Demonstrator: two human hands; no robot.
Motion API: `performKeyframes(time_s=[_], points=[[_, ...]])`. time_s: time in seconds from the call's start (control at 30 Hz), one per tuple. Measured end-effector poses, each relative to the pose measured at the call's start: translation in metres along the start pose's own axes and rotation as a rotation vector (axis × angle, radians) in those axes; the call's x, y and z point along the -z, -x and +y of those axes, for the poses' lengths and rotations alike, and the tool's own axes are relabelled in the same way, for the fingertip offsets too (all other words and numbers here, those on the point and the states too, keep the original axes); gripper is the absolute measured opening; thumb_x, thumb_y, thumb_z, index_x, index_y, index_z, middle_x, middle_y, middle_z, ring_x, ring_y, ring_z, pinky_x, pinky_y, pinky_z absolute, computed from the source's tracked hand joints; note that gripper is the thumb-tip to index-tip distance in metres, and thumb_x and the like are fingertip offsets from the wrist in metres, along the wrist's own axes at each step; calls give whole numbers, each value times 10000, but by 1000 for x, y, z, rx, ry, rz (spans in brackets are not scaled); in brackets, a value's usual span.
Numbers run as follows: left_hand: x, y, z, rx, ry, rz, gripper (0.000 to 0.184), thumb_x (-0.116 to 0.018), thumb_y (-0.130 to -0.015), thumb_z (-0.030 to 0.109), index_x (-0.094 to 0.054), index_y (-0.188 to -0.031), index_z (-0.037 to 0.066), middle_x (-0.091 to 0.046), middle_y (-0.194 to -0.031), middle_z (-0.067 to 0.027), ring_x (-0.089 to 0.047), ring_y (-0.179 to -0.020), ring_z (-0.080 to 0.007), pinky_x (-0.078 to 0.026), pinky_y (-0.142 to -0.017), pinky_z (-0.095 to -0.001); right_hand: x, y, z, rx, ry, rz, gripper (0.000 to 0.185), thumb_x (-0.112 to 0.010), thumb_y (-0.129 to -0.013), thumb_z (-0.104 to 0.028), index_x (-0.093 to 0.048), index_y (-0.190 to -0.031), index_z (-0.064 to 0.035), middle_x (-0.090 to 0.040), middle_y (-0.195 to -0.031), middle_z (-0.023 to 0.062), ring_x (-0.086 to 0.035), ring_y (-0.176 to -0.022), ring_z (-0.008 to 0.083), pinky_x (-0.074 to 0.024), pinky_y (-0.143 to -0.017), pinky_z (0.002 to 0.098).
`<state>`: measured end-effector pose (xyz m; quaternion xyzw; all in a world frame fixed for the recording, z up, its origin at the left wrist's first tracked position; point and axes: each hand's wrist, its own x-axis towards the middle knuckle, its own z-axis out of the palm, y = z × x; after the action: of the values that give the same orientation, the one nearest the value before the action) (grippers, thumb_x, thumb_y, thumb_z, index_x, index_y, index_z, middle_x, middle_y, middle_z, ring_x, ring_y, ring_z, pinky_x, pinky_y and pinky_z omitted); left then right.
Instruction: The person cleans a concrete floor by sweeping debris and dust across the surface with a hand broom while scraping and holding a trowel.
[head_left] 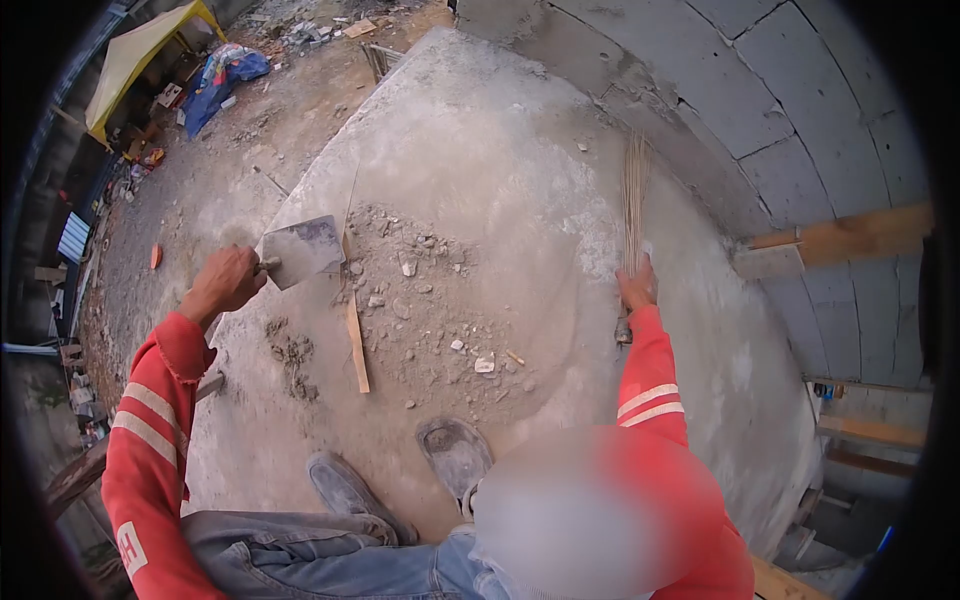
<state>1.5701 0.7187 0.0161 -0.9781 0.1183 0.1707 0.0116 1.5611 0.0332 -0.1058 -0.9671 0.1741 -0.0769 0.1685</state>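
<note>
My left hand (232, 280) is closed around the handle of a trowel (305, 248), whose flat, dusty blade points right near the slab's left edge. In my right hand (638, 284) is a stick broom (635, 195), its thin bristles pointing away from me toward the block wall. Between my hands lies a spread of grey rubble (420, 295), with dust, small stones and a few pale chips. A thin wood strip (356, 345) rests along the left side of this debris. A smaller clump of crumbled mortar (290, 350) sits below the trowel.
The concrete slab (500, 140) drops off on its left to rubble-strewn ground (240, 150). A grey block wall (750, 90) with a timber beam (860, 232) stands at the right. My shoes (455, 450) are just behind the debris. A yellow canopy (145, 65) and blue tarp (215, 90) are far left.
</note>
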Motion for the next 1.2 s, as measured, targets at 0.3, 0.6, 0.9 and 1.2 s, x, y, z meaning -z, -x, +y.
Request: performKeyframes(time_s=[0.3, 0.6, 0.9, 1.2], points=[[-8, 8, -6, 2, 10, 66, 287, -652, -831, 266, -654, -726, -1, -622, -688, -238, -627, -693, -434, -490, -645, -522, 30, -60, 48, -11, 315, -17, 669, -677, -858, -158, -406, -1470, -146, -563, -1329, 183, -561, -1211, 398, -466, -991, 508], [11, 16, 4, 95, 54, -59, 311, -671, -825, 292, -651, -757, -10, -629, -744, -248, -630, -734, -437, -496, -666, -521, 63, -96, 65, 6, 334, -173, 664, -674, -856, -124, -436, -1476, -139, -581, -1270, 203, -562, -1200, 393, -461, -1013, 482], [7, 21, -4, 68, -17, -3, 325, -664, -835, 284, -633, -734, -23, -621, -694, -247, -627, -684, -440, -498, -648, -516, 45, -102, 65, 15, 331, -153, 674, -675, -844, -110, -441, -1475, -134, -577, -1298, 208, -543, -1232, 403, -445, -1045, 462], [9, 30, -5, 86, -23, 3, 311, -664, -834, 273, -644, -719, -15, -632, -708, -252, -632, -704, -445, -503, -660, -519, 35, -114, 66, 117, 290, -96, 678, -639, -844, -92, -436, -1478, -218, -569, -1266, 191, -554, -1209, 393, -455, -1017, 494]])
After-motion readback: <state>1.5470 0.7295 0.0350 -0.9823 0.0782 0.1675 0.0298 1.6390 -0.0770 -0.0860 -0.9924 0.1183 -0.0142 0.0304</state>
